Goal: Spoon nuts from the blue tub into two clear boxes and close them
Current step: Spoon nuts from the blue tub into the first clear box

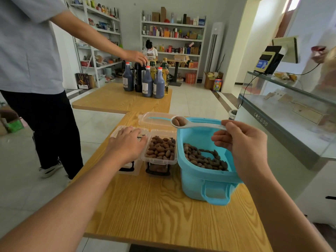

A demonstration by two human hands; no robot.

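A blue tub [192, 186] with brown nuts [203, 159] in its bottom stands on the wooden table at the right. To its left sit two clear boxes. The nearer-to-tub box [161, 151] is open and full of nuts, its lid [154, 120] tipped back behind it. My left hand [127, 144] lies flat on top of the left box [129, 169], fingers spread. My right hand [241, 144] pinches the handle of a white spoon [198, 124]. The spoon's bowl holds a couple of nuts above the tub's far left rim.
The wooden table [154, 211] ends close to me. A person in a grey shirt [32, 51] stands at the left, reaching to dark bottles [147, 80] on a second table behind. A glass counter [291, 113] runs along the right.
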